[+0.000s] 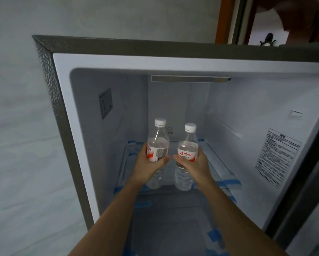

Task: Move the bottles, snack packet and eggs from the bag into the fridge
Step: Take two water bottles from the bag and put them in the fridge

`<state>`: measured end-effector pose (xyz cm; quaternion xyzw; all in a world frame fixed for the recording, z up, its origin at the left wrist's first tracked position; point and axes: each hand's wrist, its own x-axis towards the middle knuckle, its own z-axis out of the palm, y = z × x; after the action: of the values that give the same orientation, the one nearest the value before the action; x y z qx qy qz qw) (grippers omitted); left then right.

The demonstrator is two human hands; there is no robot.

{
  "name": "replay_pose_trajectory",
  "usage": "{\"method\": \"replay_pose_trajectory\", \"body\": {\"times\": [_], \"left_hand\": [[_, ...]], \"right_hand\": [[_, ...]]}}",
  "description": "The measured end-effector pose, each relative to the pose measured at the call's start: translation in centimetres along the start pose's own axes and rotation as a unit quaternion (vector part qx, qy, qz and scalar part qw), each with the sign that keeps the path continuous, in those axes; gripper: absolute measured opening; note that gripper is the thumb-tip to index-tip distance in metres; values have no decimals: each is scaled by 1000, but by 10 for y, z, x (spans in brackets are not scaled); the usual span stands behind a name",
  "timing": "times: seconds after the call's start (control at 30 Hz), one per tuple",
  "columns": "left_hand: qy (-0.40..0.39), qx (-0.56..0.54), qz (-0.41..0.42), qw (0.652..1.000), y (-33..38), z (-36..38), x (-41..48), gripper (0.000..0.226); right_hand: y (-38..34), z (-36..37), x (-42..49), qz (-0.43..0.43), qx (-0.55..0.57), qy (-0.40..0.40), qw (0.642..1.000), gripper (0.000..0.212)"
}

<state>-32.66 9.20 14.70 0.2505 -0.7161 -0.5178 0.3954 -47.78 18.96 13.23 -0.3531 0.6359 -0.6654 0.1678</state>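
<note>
Two bare arms reach forward into an open fridge (66,100), each hand wrapped around a clear plastic water bottle. The left hand (149,166) is closed around the label band of the left bottle (157,145), fingers curled round its left side and thumb across the front; the bottle stands upright with its white cap above the hand and its base below it, at the front of a glass shelf (219,163). Just right of it, the right hand (193,164) grips the right bottle (186,154) the same way, around its red and white label, thumb in front. The two bottles stand side by side, close but apart, thumbs nearly meeting in the gap. Whether either base touches the shelf cannot be told. Beyond the hands the shelf is bare back to the rear wall, with open room to both sides. Blue tape strips (230,182) mark the shelf edges. A printed sticker (276,156) sits on the inner wall, right of the right hand.
</note>
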Motion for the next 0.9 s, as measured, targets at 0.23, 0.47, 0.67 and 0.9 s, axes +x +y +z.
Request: {"method": "replay_pose_trajectory", "body": {"times": [0.23, 0.47, 0.67, 0.9], "left_hand": [[-4, 24, -22, 999, -15, 0, 7, 53], [-9, 64, -26, 998, -28, 2, 6, 86], [7, 178, -63, 982, -55, -5, -5, 101], [34, 227, -49, 972, -68, -3, -9, 87]], "right_hand": [[5, -1, 15, -11, -46, -45, 998, 53], [4, -6, 15, -24, -207, -70, 976, 97], [19, -3, -6, -44, -342, -9, 939, 96], [41, 7, -19, -17, -381, 29, 924, 80]]}}
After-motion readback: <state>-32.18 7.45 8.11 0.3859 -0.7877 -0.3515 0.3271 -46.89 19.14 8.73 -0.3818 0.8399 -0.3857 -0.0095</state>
